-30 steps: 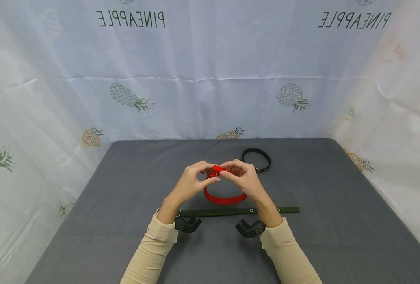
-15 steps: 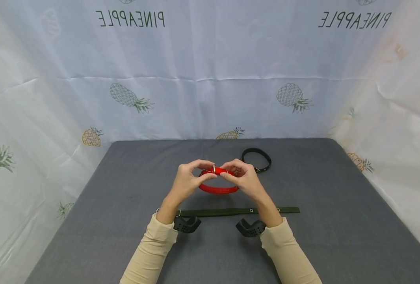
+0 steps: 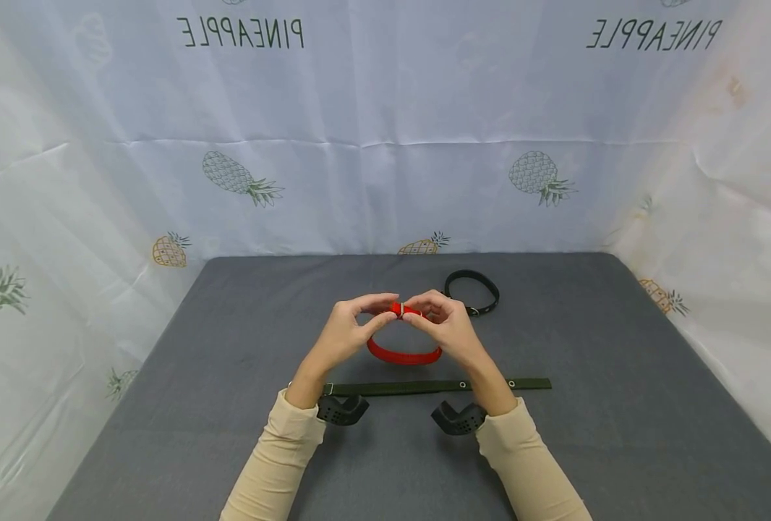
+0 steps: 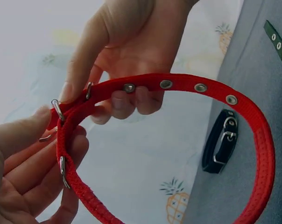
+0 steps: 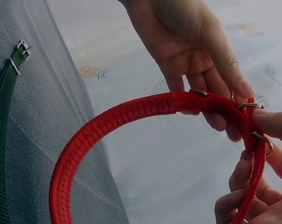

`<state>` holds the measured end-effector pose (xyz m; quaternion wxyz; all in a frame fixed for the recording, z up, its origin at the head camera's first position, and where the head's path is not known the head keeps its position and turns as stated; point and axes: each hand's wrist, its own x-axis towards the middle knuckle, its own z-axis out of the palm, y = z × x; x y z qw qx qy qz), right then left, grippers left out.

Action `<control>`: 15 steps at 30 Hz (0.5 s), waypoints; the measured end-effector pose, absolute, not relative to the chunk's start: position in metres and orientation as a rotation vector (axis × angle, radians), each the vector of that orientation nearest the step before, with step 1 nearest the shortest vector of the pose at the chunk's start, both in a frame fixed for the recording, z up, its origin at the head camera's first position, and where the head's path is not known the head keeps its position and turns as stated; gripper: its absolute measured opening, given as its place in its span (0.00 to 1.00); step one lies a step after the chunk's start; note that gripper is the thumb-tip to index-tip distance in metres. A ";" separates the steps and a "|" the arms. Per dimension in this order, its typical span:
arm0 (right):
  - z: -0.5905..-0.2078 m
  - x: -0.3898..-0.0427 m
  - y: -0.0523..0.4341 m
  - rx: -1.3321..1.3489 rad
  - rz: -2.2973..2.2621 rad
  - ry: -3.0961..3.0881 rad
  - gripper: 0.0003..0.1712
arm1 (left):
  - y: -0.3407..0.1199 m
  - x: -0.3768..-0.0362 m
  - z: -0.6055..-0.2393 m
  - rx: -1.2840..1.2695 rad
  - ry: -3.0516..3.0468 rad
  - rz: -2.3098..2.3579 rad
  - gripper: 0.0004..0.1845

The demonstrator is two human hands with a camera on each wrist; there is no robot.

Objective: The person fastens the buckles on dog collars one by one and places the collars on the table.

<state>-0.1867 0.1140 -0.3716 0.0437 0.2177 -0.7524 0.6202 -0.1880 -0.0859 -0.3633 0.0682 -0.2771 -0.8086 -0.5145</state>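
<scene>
Both hands hold a red collar [image 3: 403, 357] up over the table, its loop hanging below them. My left hand [image 3: 345, 333] pinches the buckle end between thumb and fingers. My right hand [image 3: 449, 327] grips the strap beside it, where metal-rimmed holes [image 4: 165, 84] run along the band. The collar's metal buckle [image 4: 58, 110] lies between the two thumbs, the red strap tip [image 4: 52, 120] poking past it under the left thumb. A thin metal prong [image 4: 47, 137] shows near the left fingers. Another metal ring [image 5: 262, 142] sits on the strap by the right fingers.
A black collar [image 3: 486, 284], buckled into a ring, lies on the grey table [image 3: 229, 405] behind the right hand. A green strap [image 3: 418, 388] with metal holes lies straight across the table below the hands. A white pineapple-print curtain [image 3: 372, 188] hangs around the table.
My left hand first moved left, uncovering the buckle, then came back slightly toward the right hand. The collar's loop rose and shifted left, then dropped a little. The right hand stayed almost still.
</scene>
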 end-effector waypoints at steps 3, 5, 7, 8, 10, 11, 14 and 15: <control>-0.372 -0.187 0.115 0.642 1.919 -2.299 0.13 | -0.085 -0.189 -0.364 -0.830 -2.426 -1.579 0.14; -0.373 -0.187 0.115 0.633 1.933 -2.302 0.14 | -0.084 -0.189 -0.365 -0.833 -2.418 -1.588 0.13; -0.372 -0.187 0.115 0.626 1.945 -2.309 0.16 | -0.083 -0.190 -0.366 -0.834 -2.408 -1.585 0.12; -0.372 -0.187 0.115 0.622 1.948 -2.315 0.17 | -0.083 -0.190 -0.367 -0.842 -2.397 -1.577 0.12; -0.371 -0.186 0.114 0.618 1.949 -2.324 0.18 | -0.082 -0.191 -0.369 -0.853 -2.369 -1.557 0.11; -0.371 -0.186 0.114 0.619 1.946 -2.328 0.18 | -0.082 -0.191 -0.369 -0.858 -2.356 -1.547 0.11; -0.370 -0.186 0.114 0.613 1.935 -2.341 0.18 | -0.081 -0.191 -0.369 -0.871 -2.323 -1.524 0.10; -0.370 -0.186 0.114 0.614 1.929 -2.344 0.18 | -0.081 -0.191 -0.368 -0.871 -2.318 -1.520 0.10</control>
